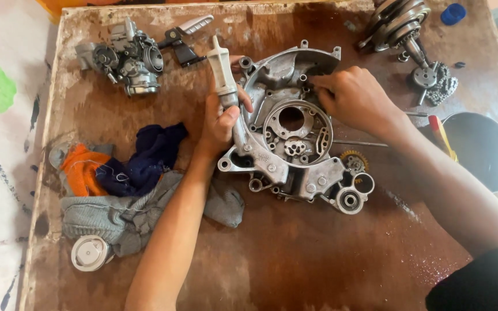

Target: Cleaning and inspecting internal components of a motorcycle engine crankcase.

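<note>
Cast-aluminium engine crankcase half (295, 144) lies flat near the middle of the workbench (295, 259), open face up. Its surface is dull grey metal, ribbed and irregular in outline, with a large round bore at the centre, a ring of small bolt holes and several bearing seats toward its lower right end.

Left hand (221, 118) is closed around a slim, whitish cylindrical tool (222, 72) with a tapered tip, held upright against the left rim of the crankcase half. Right hand (353, 98) rests on the upper right rim of the casting, fingers curled down onto the metal; whether they pinch anything cannot be told.

Toward the far left corner of the workbench sits a carburettor (128, 60), bright and intricate, with a black-and-silver foot peg (185, 34) just beside it. Along the left edge lies a heap of rags (122, 196): grey knit, dark blue and orange cloth, soft and crumpled. A round white cap (89, 252) sits at the near end of that heap. In the far right corner stands a crankshaft assembly (399, 26) with a sprocket and chain (439, 80) near it. A dark round bowl (482, 150) sits at the right edge.

Workbench surface is worn brown board, stained, scuffed and oily. A pale, paint-marked floor (1, 144) shows beyond its left edge.
</note>
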